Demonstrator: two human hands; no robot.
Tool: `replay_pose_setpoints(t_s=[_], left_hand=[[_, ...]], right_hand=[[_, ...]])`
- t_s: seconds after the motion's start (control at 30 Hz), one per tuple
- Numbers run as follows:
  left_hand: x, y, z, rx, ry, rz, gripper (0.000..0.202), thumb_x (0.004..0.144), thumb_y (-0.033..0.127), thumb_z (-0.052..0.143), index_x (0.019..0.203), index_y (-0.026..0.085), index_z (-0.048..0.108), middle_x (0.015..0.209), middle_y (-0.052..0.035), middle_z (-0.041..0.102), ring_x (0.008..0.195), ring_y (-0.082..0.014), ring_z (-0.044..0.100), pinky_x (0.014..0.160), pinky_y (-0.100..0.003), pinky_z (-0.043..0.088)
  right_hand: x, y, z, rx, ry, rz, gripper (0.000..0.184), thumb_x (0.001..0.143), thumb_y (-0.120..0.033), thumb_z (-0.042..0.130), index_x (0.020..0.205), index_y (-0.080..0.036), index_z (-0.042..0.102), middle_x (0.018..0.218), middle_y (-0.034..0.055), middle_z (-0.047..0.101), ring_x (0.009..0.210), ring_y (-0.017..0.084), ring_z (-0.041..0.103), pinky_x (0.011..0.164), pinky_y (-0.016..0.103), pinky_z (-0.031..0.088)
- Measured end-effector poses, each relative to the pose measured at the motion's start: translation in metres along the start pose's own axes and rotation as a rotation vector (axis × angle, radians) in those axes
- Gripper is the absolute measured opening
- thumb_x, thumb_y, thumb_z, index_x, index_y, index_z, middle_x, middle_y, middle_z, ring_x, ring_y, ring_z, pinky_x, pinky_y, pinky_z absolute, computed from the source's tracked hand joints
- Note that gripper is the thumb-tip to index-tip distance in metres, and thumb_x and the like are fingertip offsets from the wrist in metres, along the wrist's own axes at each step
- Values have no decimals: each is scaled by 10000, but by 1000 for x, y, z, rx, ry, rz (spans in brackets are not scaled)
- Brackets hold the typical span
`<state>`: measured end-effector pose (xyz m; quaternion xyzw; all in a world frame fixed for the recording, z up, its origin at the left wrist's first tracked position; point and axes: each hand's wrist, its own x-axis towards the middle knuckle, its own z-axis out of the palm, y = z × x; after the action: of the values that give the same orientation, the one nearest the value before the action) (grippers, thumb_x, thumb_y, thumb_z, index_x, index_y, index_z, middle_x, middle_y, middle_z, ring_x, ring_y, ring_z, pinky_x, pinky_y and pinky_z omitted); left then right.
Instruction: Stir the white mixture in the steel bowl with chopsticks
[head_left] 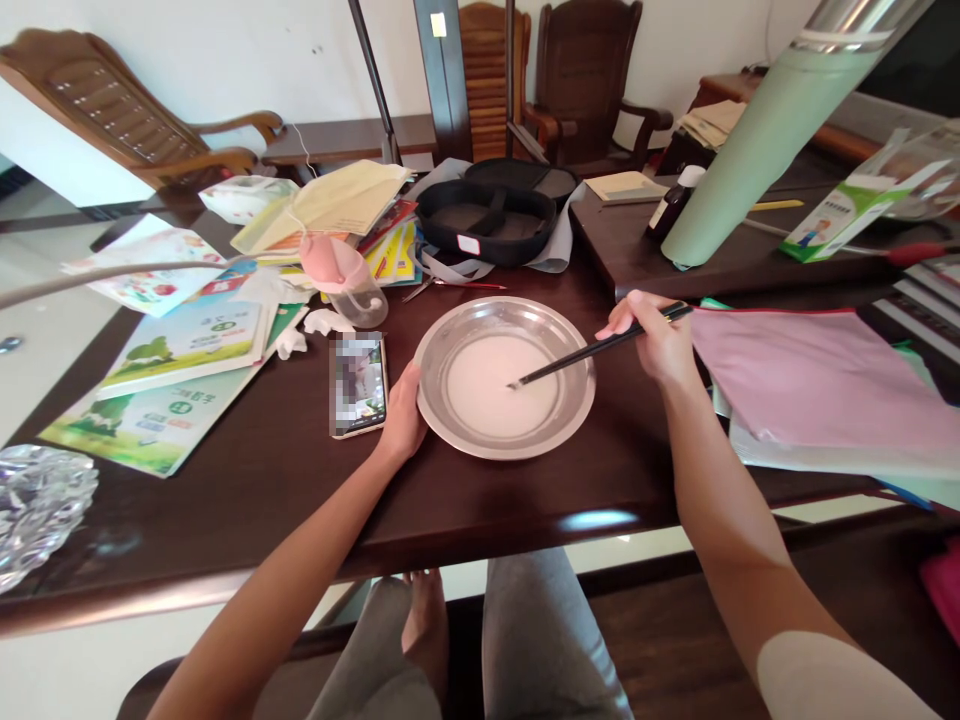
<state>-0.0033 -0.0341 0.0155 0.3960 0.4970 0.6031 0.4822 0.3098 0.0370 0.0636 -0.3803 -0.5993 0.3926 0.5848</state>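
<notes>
Fingers [621, 322] of right hand [661, 345] are closing fully round the upper end of paired dark chopsticks [592, 352]. The tips are dipping into white liquid [487, 395] near the middle of a shallow metal dish [574, 420]. Left hand [405, 412] is lying curved and loosely open against the dish's left rim, bracing it and clasping nothing.

Dish is sitting on dark wooden table [285, 470], directly before the person and near the front edge.

Judgement on the stirring: the liquid is lying shallow and the rim is sloping low, so small circles with the tips kept down are likely serving best, with the left hand pressing against any sliding.

Room:
- Phone [358, 385] is lying just beside the left hand, within splash reach.
- Purple folder [802, 380] is lying close under the right wrist.
- Pink cup [345, 280] and black case [487, 225] are standing behind the dish.
- Bare wood is showing only along the front edge.
</notes>
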Motion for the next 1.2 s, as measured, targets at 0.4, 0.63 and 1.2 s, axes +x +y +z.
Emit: replay_pose_setpoints(t_s=[0.4, 0.63, 1.2], left_hand=[[1, -3, 0, -33, -1, -8, 378, 844, 535, 697, 1017, 204, 754, 1144, -56, 791, 1217, -303, 672, 1014, -365, 558], [0, -1, 1, -14, 25, -17, 369, 841, 541, 695, 971, 200, 751, 1100, -67, 791, 1211, -315, 665, 987, -366, 571], [0, 1, 2, 29, 10, 26, 380, 861, 535, 675, 1027, 208, 773, 1190, -59, 785, 1254, -323, 646, 1026, -379, 560]], right_hand=[[-1, -5, 3, -47, -53, 8, 459, 848, -639, 725, 612, -247, 698, 623, 22, 731, 672, 216, 746, 755, 372, 590], [-4, -3, 9, -30, -212, 52, 486, 850, -660, 707, 604, -240, 697, 653, 39, 754, 700, 225, 755, 712, 362, 590], [-5, -6, 14, -45, -263, 30, 420, 847, -625, 735, 681, -240, 744, 740, 42, 794, 781, 233, 784, 782, 364, 598]])
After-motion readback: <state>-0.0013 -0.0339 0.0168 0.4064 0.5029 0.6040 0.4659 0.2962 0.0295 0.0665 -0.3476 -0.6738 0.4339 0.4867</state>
